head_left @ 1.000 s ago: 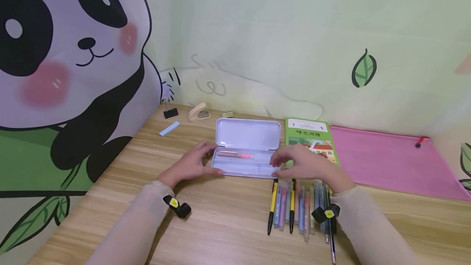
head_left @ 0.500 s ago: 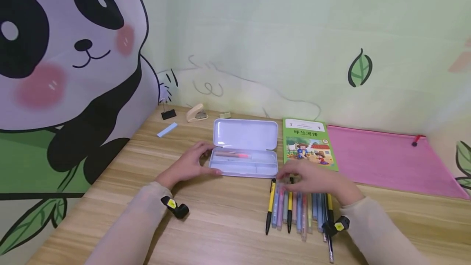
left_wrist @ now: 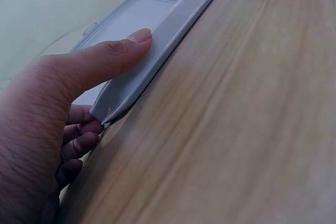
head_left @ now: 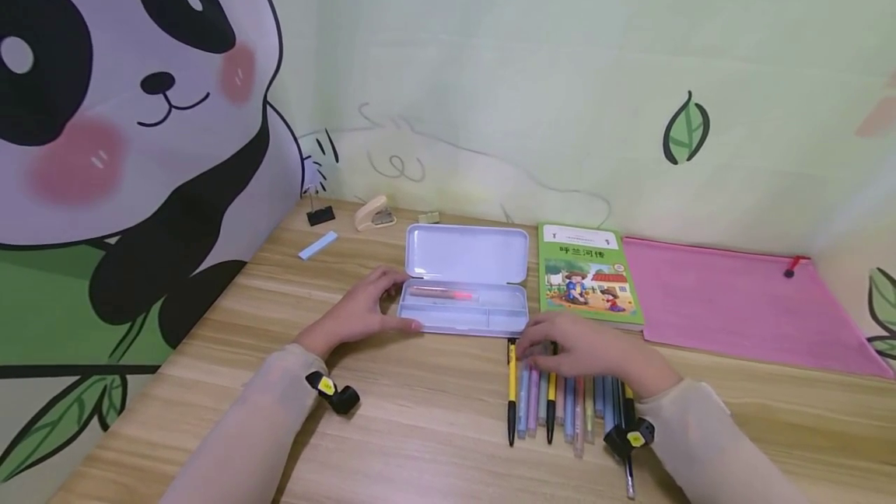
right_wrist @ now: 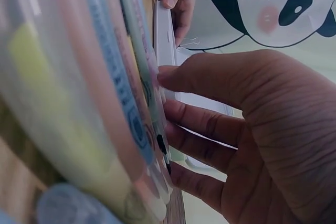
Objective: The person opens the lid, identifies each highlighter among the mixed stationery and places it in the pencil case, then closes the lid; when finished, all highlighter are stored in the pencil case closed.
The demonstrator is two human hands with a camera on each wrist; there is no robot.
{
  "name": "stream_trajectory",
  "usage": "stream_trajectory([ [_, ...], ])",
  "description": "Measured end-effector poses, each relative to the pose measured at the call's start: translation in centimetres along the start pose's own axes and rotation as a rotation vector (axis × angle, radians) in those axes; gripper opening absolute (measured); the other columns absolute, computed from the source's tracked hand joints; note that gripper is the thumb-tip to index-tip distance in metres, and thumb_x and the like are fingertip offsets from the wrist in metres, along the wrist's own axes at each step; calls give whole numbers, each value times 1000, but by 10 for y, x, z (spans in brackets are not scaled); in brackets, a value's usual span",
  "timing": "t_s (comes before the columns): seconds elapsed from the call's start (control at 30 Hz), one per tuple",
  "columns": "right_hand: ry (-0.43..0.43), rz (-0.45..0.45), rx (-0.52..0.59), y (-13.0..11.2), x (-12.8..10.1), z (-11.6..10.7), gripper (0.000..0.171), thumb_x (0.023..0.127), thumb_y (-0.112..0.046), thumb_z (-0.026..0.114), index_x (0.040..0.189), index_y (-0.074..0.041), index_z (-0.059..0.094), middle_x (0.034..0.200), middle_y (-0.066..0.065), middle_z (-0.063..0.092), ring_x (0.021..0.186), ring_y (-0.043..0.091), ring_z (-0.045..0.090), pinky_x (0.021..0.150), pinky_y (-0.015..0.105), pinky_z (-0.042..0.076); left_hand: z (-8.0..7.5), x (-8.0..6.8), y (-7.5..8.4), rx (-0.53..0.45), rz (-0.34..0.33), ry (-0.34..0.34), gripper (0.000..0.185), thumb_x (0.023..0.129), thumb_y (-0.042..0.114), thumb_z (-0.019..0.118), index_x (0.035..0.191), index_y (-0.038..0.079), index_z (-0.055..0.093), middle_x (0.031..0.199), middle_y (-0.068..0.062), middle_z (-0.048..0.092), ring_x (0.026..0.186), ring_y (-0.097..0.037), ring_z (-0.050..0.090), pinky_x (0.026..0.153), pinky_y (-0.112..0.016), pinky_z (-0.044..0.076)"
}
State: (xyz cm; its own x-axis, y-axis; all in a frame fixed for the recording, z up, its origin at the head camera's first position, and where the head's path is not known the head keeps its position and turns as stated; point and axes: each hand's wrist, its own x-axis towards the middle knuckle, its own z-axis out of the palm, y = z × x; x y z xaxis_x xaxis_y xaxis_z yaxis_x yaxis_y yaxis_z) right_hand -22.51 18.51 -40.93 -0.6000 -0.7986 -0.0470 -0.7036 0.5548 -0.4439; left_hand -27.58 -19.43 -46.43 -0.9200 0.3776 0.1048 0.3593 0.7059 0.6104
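Note:
A white pencil case [head_left: 462, 321] lies with its lid raised, a pen with a reddish end [head_left: 441, 294] inside its rear compartment. My left hand [head_left: 360, 313] holds the case's left end, thumb along the front wall and fingers around the side, as the left wrist view shows. Below the case's right corner, my right hand [head_left: 581, 344] reaches over a row of pens [head_left: 570, 411], its fingertips at their upper ends. In the right wrist view the thumb and fingers touch the pens, slightly spread. A yellow-and-black pen [head_left: 512, 391] lies at the row's left end, beside the fingertips.
A green book [head_left: 588, 271] and a pink zip pouch [head_left: 749, 309] lie to the right. At the back left are a black binder clip [head_left: 320, 215], a stapler [head_left: 376, 214], a small pale block [head_left: 428, 218] and a light-blue strip [head_left: 318, 245].
My right hand has moved from the case's right end down to the pens. The leftmost yellow pen's upper end has shifted slightly left. My left hand stays on the case.

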Motion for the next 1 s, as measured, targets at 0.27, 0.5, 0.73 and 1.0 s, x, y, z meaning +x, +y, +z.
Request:
stream_trajectory([
  [0.27, 11, 34, -31, -10, 0, 3, 22, 92, -13, 69, 113, -20, 74, 108, -8, 61, 90, 9, 56, 81, 30, 53, -1, 0, 1, 2, -5, -9, 97, 67, 72, 80, 143, 20, 53, 132, 1, 50, 115, -19, 50, 106, -44, 42],
  [0.5, 36, 76, -69, -15, 2, 6, 22, 92, -7, 69, 108, -21, 73, 103, -8, 59, 85, 7, 54, 75, 28, 52, -2, -1, 3, -7, -12, -11, 97, 67, 72, 81, 144, 19, 53, 133, 0, 50, 116, -20, 50, 106, -45, 42],
  [0.73, 43, 31, -80, -11, 3, 7, 18, 91, -8, 73, 103, -22, 72, 102, -7, 59, 88, 8, 56, 78, 29, 53, -3, -3, 5, -5, 8, -13, 92, 69, 66, 83, 142, 17, 54, 129, -1, 52, 112, -20, 50, 102, -43, 43],
  [1.0, 15, -22, -3, -5, 1, 1, 14, 93, -11, 72, 104, -20, 71, 102, -9, 62, 90, 6, 58, 81, 28, 53, -3, -3, 6, 6, 14, -11, 92, 70, 64, 83, 142, 15, 54, 128, -1, 52, 111, -19, 50, 100, -42, 44],
])
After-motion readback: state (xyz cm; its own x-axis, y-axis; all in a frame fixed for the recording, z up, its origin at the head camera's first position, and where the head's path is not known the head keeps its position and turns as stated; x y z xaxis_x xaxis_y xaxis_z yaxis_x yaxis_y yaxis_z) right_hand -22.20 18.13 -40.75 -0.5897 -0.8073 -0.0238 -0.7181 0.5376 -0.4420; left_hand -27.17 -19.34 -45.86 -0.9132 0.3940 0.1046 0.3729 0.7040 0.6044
